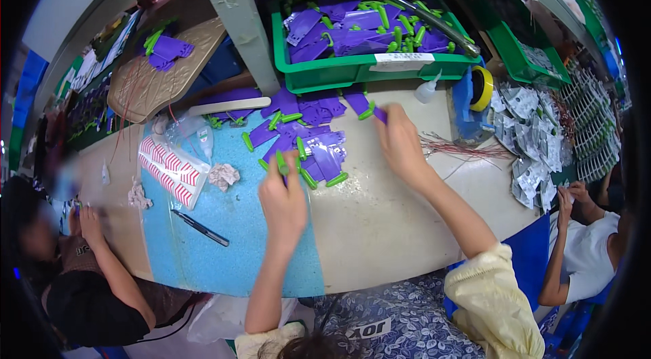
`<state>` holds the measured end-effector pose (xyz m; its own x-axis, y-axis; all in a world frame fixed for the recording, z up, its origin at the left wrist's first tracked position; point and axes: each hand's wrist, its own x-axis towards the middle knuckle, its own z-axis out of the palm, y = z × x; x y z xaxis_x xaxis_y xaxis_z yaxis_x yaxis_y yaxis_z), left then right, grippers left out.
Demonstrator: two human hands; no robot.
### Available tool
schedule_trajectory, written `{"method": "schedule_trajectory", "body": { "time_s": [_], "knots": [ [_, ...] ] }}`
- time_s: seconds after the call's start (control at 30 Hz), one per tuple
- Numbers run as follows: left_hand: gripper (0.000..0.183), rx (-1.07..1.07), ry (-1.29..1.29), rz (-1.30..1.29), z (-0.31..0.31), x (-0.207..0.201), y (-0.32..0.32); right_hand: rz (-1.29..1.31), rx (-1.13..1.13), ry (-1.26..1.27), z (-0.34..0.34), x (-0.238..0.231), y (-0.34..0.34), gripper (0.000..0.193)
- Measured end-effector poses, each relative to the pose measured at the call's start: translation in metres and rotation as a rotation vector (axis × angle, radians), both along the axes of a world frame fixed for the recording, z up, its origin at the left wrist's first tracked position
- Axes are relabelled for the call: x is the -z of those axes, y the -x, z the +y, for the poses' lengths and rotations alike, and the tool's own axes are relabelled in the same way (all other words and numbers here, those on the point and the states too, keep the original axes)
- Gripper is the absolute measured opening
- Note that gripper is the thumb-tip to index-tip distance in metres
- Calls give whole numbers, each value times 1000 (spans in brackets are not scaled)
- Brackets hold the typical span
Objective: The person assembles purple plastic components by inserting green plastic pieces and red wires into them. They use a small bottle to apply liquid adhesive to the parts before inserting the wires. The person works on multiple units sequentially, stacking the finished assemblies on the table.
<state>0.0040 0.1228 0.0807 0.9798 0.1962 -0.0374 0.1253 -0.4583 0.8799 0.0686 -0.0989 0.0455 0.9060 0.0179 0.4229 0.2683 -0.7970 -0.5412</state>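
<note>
A loose pile of flat purple pieces with green tips lies on the table in front of me. At the near left edge of the pile, my left hand is closed on a green-tipped purple piece, whose green part shows above the fingers. To the right of the pile, my right hand pinches another purple piece, mostly hidden by the fingers. Just beyond its fingertips is a purple piece with a green end; I cannot tell whether the two are joined.
A green crate of similar pieces stands behind the pile. Thin red wires, metal parts and yellow tape are at right. A blue mat carries tweezers and a striped packet. People sit on both sides.
</note>
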Motion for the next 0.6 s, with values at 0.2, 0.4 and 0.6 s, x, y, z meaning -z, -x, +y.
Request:
{"method": "schedule_trajectory", "body": {
  "time_s": [0.2,0.4,0.6],
  "knots": [
    [24,218,-195,-451,-18,7,-29,248,43,74,1,14,-8,30],
    [33,565,-292,-245,-38,5,-14,266,-478,-47,-9,-38,39,26],
    [27,129,452,8,-9,32,-1,122,13,-44,27,17,-54,56]
  ]
}}
